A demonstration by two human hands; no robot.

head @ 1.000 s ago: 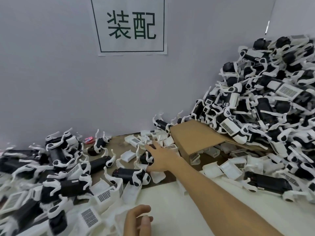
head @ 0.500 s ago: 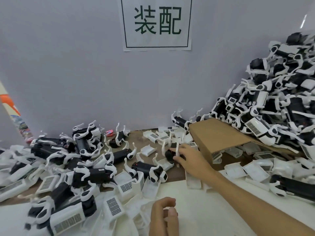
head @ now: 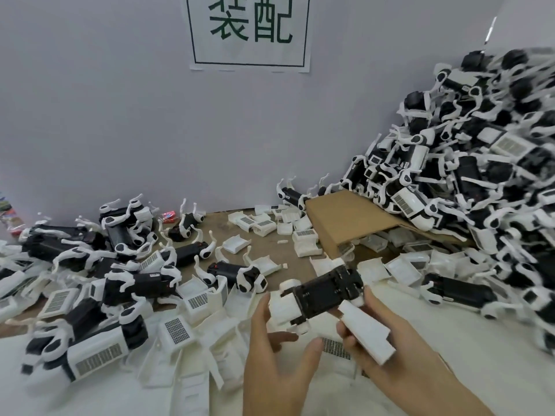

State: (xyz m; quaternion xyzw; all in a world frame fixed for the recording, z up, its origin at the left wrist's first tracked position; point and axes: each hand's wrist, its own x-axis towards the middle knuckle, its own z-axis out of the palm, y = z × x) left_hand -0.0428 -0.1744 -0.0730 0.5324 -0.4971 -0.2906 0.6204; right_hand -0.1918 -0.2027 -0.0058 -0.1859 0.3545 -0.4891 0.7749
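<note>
Once grabbed, black body [head: 326, 291] (lifted) nears left hand [head: 277, 366].

A: What can't we make out here?
B: The frame cuts off the top of the wall sign [head: 249, 31]. The pile of parts [head: 480, 163] to our right blurs and runs past the edge.
A: And our right hand [head: 414, 364]?
B: A white piece [head: 368, 334] covers most of its fingers [head: 347, 336].

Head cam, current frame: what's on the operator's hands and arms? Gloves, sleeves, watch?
Nothing worn that shows. The left hand and right hand are bare, no gloves or rings. The right forearm is bare to the frame edge; no sleeve, watch or strap in view.
</note>
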